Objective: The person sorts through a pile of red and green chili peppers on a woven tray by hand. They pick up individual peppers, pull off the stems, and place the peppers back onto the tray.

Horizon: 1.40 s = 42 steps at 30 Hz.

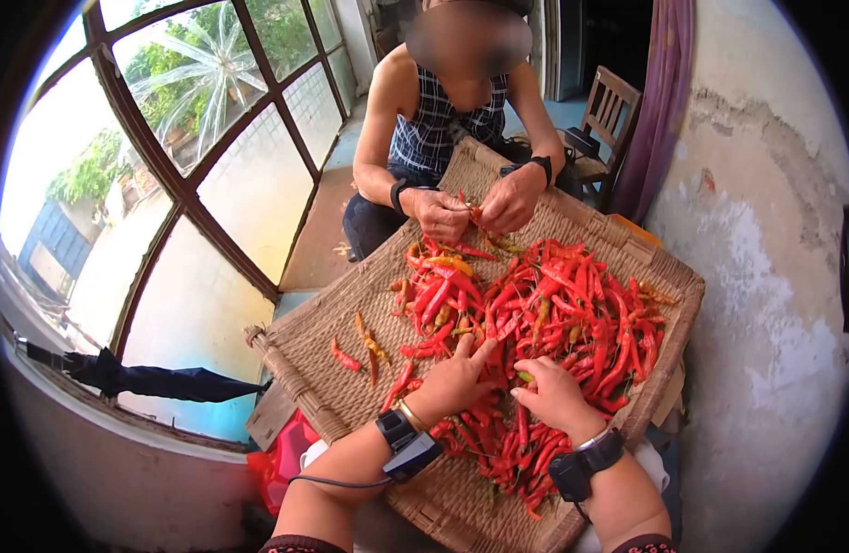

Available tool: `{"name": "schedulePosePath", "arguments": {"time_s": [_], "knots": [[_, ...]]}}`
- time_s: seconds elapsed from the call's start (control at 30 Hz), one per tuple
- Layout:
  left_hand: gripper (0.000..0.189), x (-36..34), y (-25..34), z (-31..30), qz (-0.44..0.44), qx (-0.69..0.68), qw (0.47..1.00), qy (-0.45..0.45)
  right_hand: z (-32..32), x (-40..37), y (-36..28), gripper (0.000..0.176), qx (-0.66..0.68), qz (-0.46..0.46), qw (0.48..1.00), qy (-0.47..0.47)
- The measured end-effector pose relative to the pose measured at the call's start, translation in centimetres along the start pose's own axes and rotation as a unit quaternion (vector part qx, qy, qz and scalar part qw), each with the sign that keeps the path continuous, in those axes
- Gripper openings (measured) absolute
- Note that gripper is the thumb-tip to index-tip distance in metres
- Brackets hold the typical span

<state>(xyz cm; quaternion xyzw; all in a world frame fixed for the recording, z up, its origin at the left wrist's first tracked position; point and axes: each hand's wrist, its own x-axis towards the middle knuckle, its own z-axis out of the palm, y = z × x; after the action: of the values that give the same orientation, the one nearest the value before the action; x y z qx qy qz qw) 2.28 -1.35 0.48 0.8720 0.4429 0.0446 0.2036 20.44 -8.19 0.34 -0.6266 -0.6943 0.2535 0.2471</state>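
Note:
A broad woven basket tray (300, 332) holds a large heap of red chili peppers (581, 300). Over the near part of the heap, my left hand (452, 378) reaches in with its fingers spread, touching peppers but gripping none that I can see. Close by on the right, my right hand (555, 396) has thumb and fingers bent round a chili pepper, whose green end (525, 376) pokes out; the rest is hidden under the hand. A few loose peppers (345, 357) lie apart at the tray's left.
Across the tray sits a person, whose two hands (475, 210) pinch a small reddish pepper above the far edge. Paned windows (249, 175) and a black umbrella (180, 382) are at the left. A rough wall (747, 267) and a wooden chair (613, 115) stand right.

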Motion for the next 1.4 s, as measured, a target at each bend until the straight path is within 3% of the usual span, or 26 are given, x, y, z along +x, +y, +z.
{"name": "schedulePosePath", "arguments": {"time_s": [0.1, 0.13, 0.37, 0.47, 0.53, 0.63, 0.67, 0.7, 0.73, 0.77, 0.83, 0.9, 0.97, 1.03, 1.07, 1.13, 1.17, 1.27, 1.33, 1.37, 1.4], "knots": [[0.067, 0.4, -1.1, 0.3, 0.049, -0.01, 0.999, 0.007, 0.3, -0.1, -0.2, 0.041, 0.016, -0.009, 1.0, -0.02], [0.055, 0.5, -1.3, 0.1, 0.059, -0.029, 0.998, 0.023, 0.3, -0.1, -0.3, 0.043, 0.006, -0.012, 1.0, -0.025], [0.018, 0.7, -1.6, 1.1, 0.11, -0.093, 0.988, 0.048, 0.5, 0.2, -0.6, 0.045, 0.027, 0.002, 0.999, -0.023], [0.011, 0.1, -0.3, 0.1, 0.177, -0.238, 0.955, -0.001, 0.2, 0.3, -1.1, 0.043, 0.116, 0.05, 0.991, -0.038], [0.012, -0.2, 0.1, -0.3, 0.183, -0.234, 0.955, -0.02, 0.6, 0.4, -0.3, 0.041, 0.216, -0.029, 0.976, -0.026], [0.015, -0.9, 0.4, -1.4, 0.169, -0.274, 0.945, -0.062, 0.3, 0.4, -0.2, 0.039, 0.215, -0.044, 0.972, -0.078], [0.018, -1.0, 0.4, -1.9, 0.15, -0.317, 0.933, -0.085, 0.0, 0.4, -0.5, 0.039, 0.216, -0.044, 0.972, -0.078], [0.018, -1.1, 0.4, -2.3, 0.15, -0.317, 0.933, -0.086, -0.4, 0.4, -1.0, 0.037, 0.266, 0.019, 0.959, -0.1], [0.022, -1.1, 0.5, -2.6, 0.101, -0.397, 0.908, -0.091, -0.5, 0.3, -1.3, 0.036, 0.315, 0.082, 0.938, -0.121], [0.025, -1.2, 0.4, -2.9, 0.051, -0.473, 0.874, -0.096, -0.3, 0.2, -1.4, 0.036, 0.316, 0.083, 0.937, -0.12], [0.028, -1.2, -0.5, -3.4, 0.043, -0.513, 0.849, -0.119, 0.1, 0.1, -1.3, 0.033, 0.362, 0.045, 0.929, -0.061], [0.029, -1.4, -0.5, -4.0, 0.035, -0.631, 0.761, -0.146, 0.4, 0.4, -0.5, 0.034, 0.332, 0.015, 0.939, -0.09], [0.029, -1.3, -0.5, -3.8, 0.057, -0.663, 0.733, -0.139, 0.5, 0.3, -0.5, 0.034, 0.302, -0.014, 0.946, -0.12], [0.029, -1.4, -0.4, -3.9, 0.065, -0.726, 0.673, -0.124, 0.4, 0.0, -1.6, 0.033, 0.296, -0.019, 0.951, -0.086], [0.031, -1.4, -0.3, -4.0, 0.059, -0.731, 0.669, -0.122, 0.3, 0.0, -1.8, 0.033, 0.296, -0.019, 0.951, -0.086], [0.032, -1.4, -0.4, -4.4, 0.05, -0.72, 0.68, -0.13, 0.4, -0.1, -2.0, 0.023, 0.451, 0.062, 0.876, -0.159], [0.033, -1.4, -0.5, -4.6, 0.044, -0.708, 0.692, -0.135, 0.4, -0.1, -1.8, 0.023, 0.451, 0.063, 0.876, -0.161], [0.037, -0.3, -1.7, -4.6, 0.056, -0.682, 0.727, -0.064, 0.5, 0.1, -1.2, 0.017, 0.337, 0.064, 0.915, -0.211], [0.044, 0.5, -2.1, -5.2, 0.07, -0.662, 0.746, -0.024, 0.9, 0.0, -1.1, 0.016, 0.274, 0.035, 0.948, -0.158], [0.051, 0.7, -1.8, -5.8, 0.044, -0.692, 0.717, 0.073, 0.7, -0.1, -1.2, 0.016, 0.273, 0.035, 0.948, -0.157], [0.059, 0.8, -1.7, -6.1, 0.017, -0.713, 0.68, 0.17, 0.4, -0.2, -1.4, 0.02, 0.153, 0.007, 0.984, -0.095]]}}
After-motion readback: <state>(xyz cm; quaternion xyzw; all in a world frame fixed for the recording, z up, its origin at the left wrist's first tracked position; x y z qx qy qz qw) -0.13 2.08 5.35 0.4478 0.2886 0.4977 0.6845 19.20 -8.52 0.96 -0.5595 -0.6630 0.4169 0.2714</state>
